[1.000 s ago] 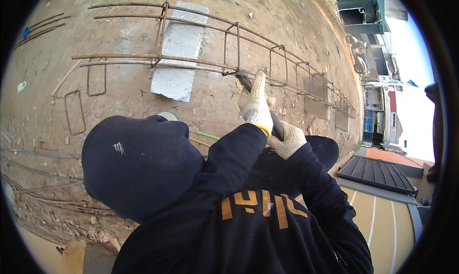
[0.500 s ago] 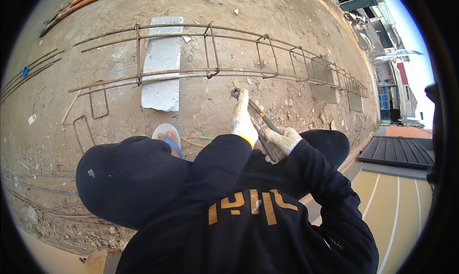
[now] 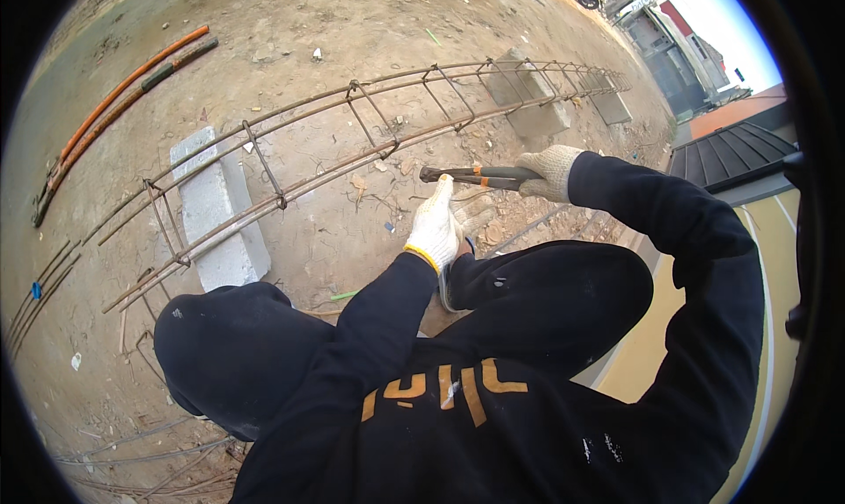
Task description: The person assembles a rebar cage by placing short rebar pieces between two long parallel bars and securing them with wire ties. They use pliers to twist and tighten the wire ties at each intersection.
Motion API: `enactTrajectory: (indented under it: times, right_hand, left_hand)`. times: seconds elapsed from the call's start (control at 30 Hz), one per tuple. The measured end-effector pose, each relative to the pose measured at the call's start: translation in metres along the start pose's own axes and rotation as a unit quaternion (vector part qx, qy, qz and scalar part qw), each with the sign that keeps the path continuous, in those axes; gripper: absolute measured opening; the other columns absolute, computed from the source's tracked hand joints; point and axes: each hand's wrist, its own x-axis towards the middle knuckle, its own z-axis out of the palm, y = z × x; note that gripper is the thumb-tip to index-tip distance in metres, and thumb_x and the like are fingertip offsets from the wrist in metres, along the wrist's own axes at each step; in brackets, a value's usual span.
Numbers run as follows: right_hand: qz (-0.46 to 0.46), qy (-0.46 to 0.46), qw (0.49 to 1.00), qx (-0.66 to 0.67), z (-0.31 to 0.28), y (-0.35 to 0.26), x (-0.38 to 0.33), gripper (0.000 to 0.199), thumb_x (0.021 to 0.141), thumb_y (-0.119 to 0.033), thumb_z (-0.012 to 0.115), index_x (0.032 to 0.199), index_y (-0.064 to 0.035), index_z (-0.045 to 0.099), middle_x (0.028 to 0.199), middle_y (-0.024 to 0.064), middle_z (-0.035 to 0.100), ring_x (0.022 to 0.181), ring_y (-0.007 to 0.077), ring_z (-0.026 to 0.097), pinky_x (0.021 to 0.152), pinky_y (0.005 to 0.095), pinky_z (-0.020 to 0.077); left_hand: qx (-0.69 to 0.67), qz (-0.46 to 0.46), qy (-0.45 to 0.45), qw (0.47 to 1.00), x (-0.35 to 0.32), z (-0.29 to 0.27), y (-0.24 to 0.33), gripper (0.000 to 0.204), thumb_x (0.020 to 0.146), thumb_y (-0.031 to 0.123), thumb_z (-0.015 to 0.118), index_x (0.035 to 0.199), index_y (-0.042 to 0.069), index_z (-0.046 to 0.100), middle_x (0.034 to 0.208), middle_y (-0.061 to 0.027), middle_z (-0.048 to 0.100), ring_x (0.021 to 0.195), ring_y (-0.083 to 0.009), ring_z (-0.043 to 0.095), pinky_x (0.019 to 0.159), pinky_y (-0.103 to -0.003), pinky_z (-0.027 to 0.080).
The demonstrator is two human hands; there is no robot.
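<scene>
My right hand [image 3: 547,173], in a knitted off-white glove, grips the handles of a pair of dark pincers [image 3: 493,176] with orange bands. The pincers lie nearly level, jaws toward the left. Just below the jaws is my left hand [image 3: 434,222], in a white glove with a yellow cuff, its thumb up and fingers curled. Thin wire shows near its fingers, but what it holds is hidden. Beyond both hands runs a long rebar cage [image 3: 387,121] with square stirrups, resting on a pale concrete block [image 3: 216,209] and on a farther block [image 3: 528,95].
Orange-handled bolt cutters [image 3: 123,108] lie at the far left. Several loose rods [image 3: 44,284] with a blue piece are nearer. Bent wire scraps and rubble litter the dirt. A dark slatted gate [image 3: 731,143] stands on the right, beside a yellow surface [image 3: 634,363].
My right hand has moved up and to the right, swinging the pincers from slanted to nearly level. My left hand has moved slightly down, off the pincers' head. The whole view has turned.
</scene>
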Motion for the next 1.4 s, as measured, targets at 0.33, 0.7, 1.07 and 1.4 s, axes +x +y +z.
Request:
enactTrajectory:
  times: [0.33,0.7,1.07,1.4]
  right_hand:
    - [0.002,-0.052,0.967,0.251,0.126,0.102,0.138,0.039,0.087,-0.039,0.068,0.113,-0.0112,0.062,0.089,0.016,0.069,0.084,0.033,0.066,0.075,0.0413,0.0508]
    - [-0.097,-0.009,0.978,0.185,0.231,0.127,0.166,0.048,0.093,-0.047,0.053,0.103,-0.0017,0.066,0.088,0.0247,0.067,0.085,0.0416,0.065,0.076,0.0475,0.0508]
    - [-0.142,0.144,0.844,0.497,0.231,0.106,0.164,0.046,0.095,-0.045,0.055,0.12,-0.007,0.062,0.104,0.0164,0.069,0.096,0.0318,0.067,0.085,0.0378,0.0514]
    - [-0.202,0.151,0.748,0.613,0.146,0.08,0.194,0.043,0.09,-0.034,0.065,0.117,-0.0008,0.064,0.1,0.0124,0.071,0.087,0.0197,0.07,0.073,0.0323,0.0543]
  left_hand:
    - [-0.079,-0.067,0.138,0.985,0.107,-0.081,-0.005,0.031,0.102,0.026,0.046,0.122,0.003,0.05,0.12,-0.0249,0.058,0.11,-0.0364,0.06,0.096,-0.051,0.051]
    - [0.115,0.105,0.106,0.982,0.128,-0.065,-0.043,0.028,0.098,0.007,0.05,0.125,-0.001,0.052,0.119,-0.0214,0.059,0.108,-0.0321,0.061,0.094,-0.046,0.053]
    - [0.586,0.143,0.108,0.79,0.11,-0.051,-0.049,0.023,0.097,0.012,0.053,0.114,-0.002,0.061,0.096,-0.0098,0.067,0.081,-0.0137,0.063,0.072,-0.027,0.051]
    - [0.795,0.135,0.121,0.578,0.089,-0.055,-0.069,0.025,0.095,0.015,0.057,0.113,-0.001,0.061,0.09,-0.013,0.066,0.081,-0.0179,0.062,0.074,-0.031,0.05]
